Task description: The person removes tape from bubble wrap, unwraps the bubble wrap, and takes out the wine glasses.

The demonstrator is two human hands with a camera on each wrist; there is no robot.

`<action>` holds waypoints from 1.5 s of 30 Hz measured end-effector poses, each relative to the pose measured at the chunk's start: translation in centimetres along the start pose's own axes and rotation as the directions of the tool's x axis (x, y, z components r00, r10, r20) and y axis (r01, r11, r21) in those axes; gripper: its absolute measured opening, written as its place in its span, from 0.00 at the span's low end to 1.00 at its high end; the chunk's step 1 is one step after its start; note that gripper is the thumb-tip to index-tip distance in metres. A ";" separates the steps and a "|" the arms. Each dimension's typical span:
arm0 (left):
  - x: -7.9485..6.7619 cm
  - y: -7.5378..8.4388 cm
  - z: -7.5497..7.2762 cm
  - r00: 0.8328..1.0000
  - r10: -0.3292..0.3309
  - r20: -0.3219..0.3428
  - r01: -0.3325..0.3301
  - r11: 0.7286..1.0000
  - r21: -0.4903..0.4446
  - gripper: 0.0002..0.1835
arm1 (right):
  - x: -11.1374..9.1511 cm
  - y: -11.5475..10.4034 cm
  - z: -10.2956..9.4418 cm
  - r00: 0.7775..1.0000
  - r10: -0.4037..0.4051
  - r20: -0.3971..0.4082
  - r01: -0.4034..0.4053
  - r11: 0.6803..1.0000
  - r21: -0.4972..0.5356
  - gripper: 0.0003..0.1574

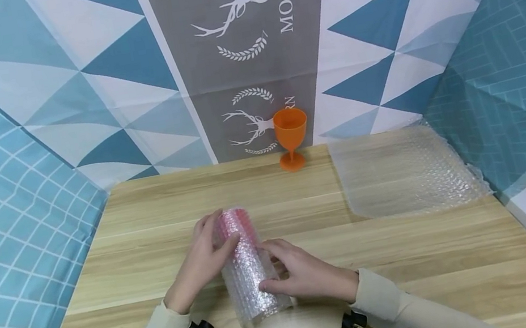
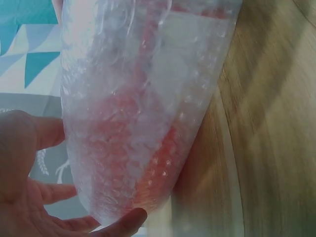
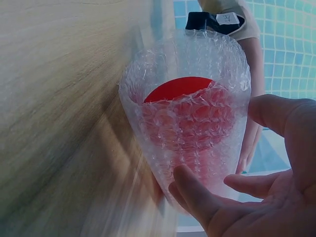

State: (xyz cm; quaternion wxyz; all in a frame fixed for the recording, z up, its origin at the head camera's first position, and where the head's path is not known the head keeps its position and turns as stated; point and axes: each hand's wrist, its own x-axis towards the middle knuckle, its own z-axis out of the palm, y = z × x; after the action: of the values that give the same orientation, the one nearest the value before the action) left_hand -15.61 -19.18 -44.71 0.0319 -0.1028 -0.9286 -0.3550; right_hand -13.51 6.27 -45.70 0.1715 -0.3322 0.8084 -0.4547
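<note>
In the head view, the left hand [image 1: 207,256] and right hand [image 1: 306,276] are holding a bubble-wrap roll [image 1: 252,280] near the middle of the table [image 1: 154,261], while an orange cup [image 1: 291,132] and a flat sheet [image 1: 383,173] are lying unused behind. The left wrist view is showing fingers bending round one end, with maybe a red cup [image 2: 162,159] inside. In the right wrist view, fingers are gripping the roll; wrapping is looking mostly done, but the open end seems left to close.

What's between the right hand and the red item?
Bubble wrap. The right wrist view shows it covering the side of the red item that faces the right hand.
</note>
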 end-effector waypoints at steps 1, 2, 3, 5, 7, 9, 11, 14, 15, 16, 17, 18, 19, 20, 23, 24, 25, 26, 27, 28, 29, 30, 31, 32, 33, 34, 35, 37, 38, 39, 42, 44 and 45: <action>0.0 -0.1 0.0 1.000 0.002 0.001 -0.002 1.000 -0.001 0.42 | 0.0 0.0 0.0 1.000 0.004 0.002 -0.004 1.000 0.006 0.51; -0.1 -0.1 -0.1 1.000 0.002 0.001 -0.002 1.000 -0.009 0.41 | 0.0 0.1 0.0 1.000 0.007 0.003 -0.007 1.000 0.010 0.51; -0.1 -0.2 -0.2 1.000 0.002 0.000 -0.002 1.000 -0.015 0.41 | 0.0 0.1 0.0 1.000 0.009 0.004 -0.009 1.000 0.017 0.51; -0.2 -0.2 -0.3 1.000 0.002 0.000 -0.002 1.000 -0.032 0.39 | -0.1 0.2 0.0 1.000 0.016 0.006 -0.016 0.999 0.028 0.53; -0.2 -0.3 -0.4 1.000 0.002 0.000 -0.002 0.999 -0.044 0.38 | -0.1 0.3 0.0 1.000 0.018 0.010 -0.019 0.999 0.048 0.54; -0.2 -0.3 -0.4 1.000 0.006 -0.001 -0.006 0.999 -0.043 0.36 | -0.1 0.4 0.0 1.000 0.020 0.022 -0.022 0.995 0.102 0.54; -0.2 -0.2 -0.4 1.000 0.017 -0.009 -0.017 0.999 -0.034 0.34 | -0.1 0.6 0.1 0.999 0.015 0.033 -0.020 0.987 0.156 0.54; -0.1 -0.1 -0.4 0.999 0.030 -0.020 -0.030 0.999 -0.017 0.32 | 0.1 0.8 0.3 0.999 -0.008 0.044 -0.001 0.976 0.216 0.53; -0.1 0.0 -0.4 0.999 0.031 -0.023 -0.032 0.999 -0.015 0.31 | 0.1 0.8 0.3 0.999 -0.018 0.046 0.007 0.976 0.219 0.53; -0.1 0.0 -0.4 0.999 0.034 -0.028 -0.034 0.999 -0.010 0.31 | 0.1 0.8 0.3 0.999 -0.024 0.047 0.013 0.977 0.212 0.52; -0.1 0.1 -0.4 0.999 0.033 -0.031 -0.033 0.999 -0.005 0.31 | 0.1 0.8 0.3 0.999 -0.028 0.047 0.018 0.980 0.200 0.50; -0.1 0.1 -0.4 0.999 0.031 -0.036 -0.031 1.000 0.000 0.31 | 0.1 0.8 0.3 0.998 -0.031 0.046 0.022 0.982 0.185 0.49; -0.1 0.2 -0.4 0.999 0.033 -0.039 -0.033 0.999 0.004 0.31 | 0.1 0.8 0.3 0.998 -0.029 0.047 0.020 0.984 0.179 0.48; 0.0 0.3 -0.4 0.998 0.037 -0.044 -0.036 0.999 0.013 0.31 | 0.2 0.8 0.3 0.999 -0.020 0.048 0.012 0.985 0.174 0.47; 0.3 0.6 -0.2 0.997 0.049 -0.054 -0.047 0.998 0.039 0.32 | 0.2 0.8 0.3 0.999 0.011 0.046 -0.019 0.984 0.174 0.49; 0.3 0.7 -0.1 0.997 0.056 -0.055 -0.054 0.997 0.046 0.32 | 0.2 0.8 0.3 0.999 0.024 0.046 -0.032 0.983 0.183 0.49; 0.4 0.8 -0.1 0.996 0.063 -0.055 -0.061 0.997 0.051 0.32 | 0.3 0.9 0.3 0.998 0.036 0.048 -0.045 0.980 0.194 0.50; 0.5 0.9 0.0 0.996 0.068 -0.056 -0.065 0.996 0.053 0.31 | 0.3 0.9 0.3 0.998 0.044 0.048 -0.053 0.979 0.198 0.51; 0.5 1.0 0.0 0.996 0.069 -0.056 -0.066 0.997 0.047 0.30 | 0.3 0.9 0.3 0.998 0.050 0.045 -0.058 0.979 0.197 0.52; 0.5 1.1 0.0 0.996 0.071 -0.056 -0.069 0.997 0.033 0.29 | 0.3 0.9 0.2 0.998 0.053 0.042 -0.060 0.979 0.195 0.52; 0.6 1.2 0.0 0.996 0.074 -0.058 -0.073 0.997 0.020 0.27 | 0.3 1.0 0.1 0.998 0.056 0.038 -0.062 0.979 0.193 0.53; 0.6 1.2 0.0 0.995 0.076 -0.059 -0.076 0.997 0.005 0.26 | 0.3 1.0 0.0 0.998 0.056 0.034 -0.062 0.979 0.194 0.53; 0.6 1.2 0.0 0.995 0.080 -0.061 -0.081 0.997 -0.008 0.25 | 0.3 1.0 -0.1 0.998 0.055 0.029 -0.060 0.980 0.191 0.54; 0.6 1.1 0.0 0.995 0.082 -0.061 -0.084 0.996 -0.021 0.24 | 0.3 1.0 -0.2 0.998 0.053 0.024 -0.056 0.981 0.186 0.54; 0.7 1.1 0.0 0.994 0.087 -0.061 -0.088 0.996 -0.028 0.23 | 0.3 1.0 -0.4 0.999 0.050 0.019 -0.053 0.982 0.181 0.55; 0.7 1.0 0.0 0.994 0.093 -0.062 -0.095 0.995 -0.032 0.22 | 0.3 1.0 -0.5 0.999 0.048 0.018 -0.050 0.983 0.175 0.55; 0.7 0.9 0.0 0.993 0.097 -0.062 -0.100 0.994 -0.033 0.22 | 0.3 1.0 -0.7 0.999 0.047 0.018 -0.049 0.985 0.166 0.55; 0.7 0.8 0.0 0.993 0.098 -0.059 -0.101 0.994 -0.036 0.23 | 0.2 1.0 -0.8 0.999 0.044 0.023 -0.046 0.988 0.146 0.55; 0.6 0.7 0.0 0.994 0.095 -0.059 -0.098 0.995 -0.034 0.23 | 0.3 1.1 -0.9 0.999 0.040 0.030 -0.044 0.989 0.142 0.55; 0.6 0.6 0.0 0.994 0.094 -0.059 -0.096 0.995 -0.032 0.24 | 0.3 1.1 -0.9 0.999 0.036 0.037 -0.040 0.989 0.141 0.55; 0.5 0.6 0.0 0.995 0.079 -0.065 -0.080 0.997 -0.017 0.25 | 0.3 1.1 -0.9 0.998 0.014 0.064 -0.024 0.988 0.153 0.53; 0.4 0.5 0.0 0.995 0.071 -0.069 -0.072 0.997 -0.005 0.25 | 0.4 1.2 -0.8 0.997 -0.004 0.083 -0.009 0.986 0.164 0.53; 0.3 0.5 0.0 0.995 0.070 -0.071 -0.070 0.998 -0.001 0.25 | 0.4 1.3 -0.7 0.996 -0.012 0.090 -0.003 0.986 0.165 0.53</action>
State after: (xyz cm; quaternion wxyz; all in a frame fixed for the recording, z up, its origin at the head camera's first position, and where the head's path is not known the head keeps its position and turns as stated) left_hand -15.83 -18.77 -44.30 0.0769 -0.1226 -0.9221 -0.3589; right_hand -14.66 6.92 -46.40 0.2336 -0.3389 0.7587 -0.5049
